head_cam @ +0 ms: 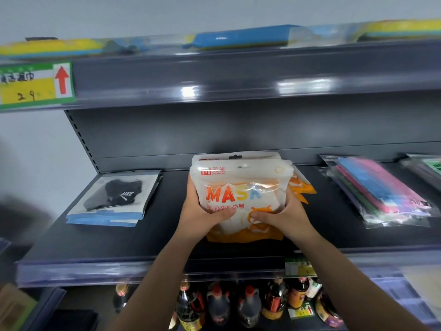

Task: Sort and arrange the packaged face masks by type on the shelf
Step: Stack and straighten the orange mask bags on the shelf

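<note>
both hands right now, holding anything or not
Left hand: grips the MASK packs.
Right hand: grips the same packs.

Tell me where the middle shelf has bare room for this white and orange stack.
Bare shelf lies between the black mask packs and the MASK stack, and between that stack and the coloured mask packs. The far right end is crowded. Both hands, left and right, grip the stack.

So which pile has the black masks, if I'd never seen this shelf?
Find the dark grey middle shelf, above the row of sauce bottles. On its far left lies the black mask pile: flat clear packets with blue bottom edges. Unlike the orange MASK packs in the middle or the multicoloured packs on the right, it shows a black mask.
</note>
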Tool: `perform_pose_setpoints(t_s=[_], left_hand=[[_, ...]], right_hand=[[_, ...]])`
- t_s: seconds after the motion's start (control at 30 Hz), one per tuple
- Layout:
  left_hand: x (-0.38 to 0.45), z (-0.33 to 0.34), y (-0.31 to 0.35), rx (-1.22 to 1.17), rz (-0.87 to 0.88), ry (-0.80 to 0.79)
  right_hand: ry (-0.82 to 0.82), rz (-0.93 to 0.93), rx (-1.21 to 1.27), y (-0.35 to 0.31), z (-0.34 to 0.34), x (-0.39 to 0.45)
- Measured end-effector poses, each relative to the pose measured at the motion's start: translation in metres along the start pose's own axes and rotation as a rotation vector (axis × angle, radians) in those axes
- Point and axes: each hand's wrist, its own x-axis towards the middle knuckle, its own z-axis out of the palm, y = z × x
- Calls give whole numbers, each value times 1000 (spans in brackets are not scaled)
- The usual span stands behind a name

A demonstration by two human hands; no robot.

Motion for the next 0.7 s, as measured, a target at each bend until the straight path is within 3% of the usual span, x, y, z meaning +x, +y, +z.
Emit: perform_pose_setpoints(t_s=[0.27, 0.4, 0.7], left_hand=[[-3, -3, -8, 123, -76, -101], [-4, 1, -12, 169, -64, -83], [-6, 1, -6, 37, -31, -63]], right_hand=[[-123, 45, -38, 10, -5, -2], [-90, 56, -23, 13, -5, -3], [-63, 46, 16, -1, 1, -6]])
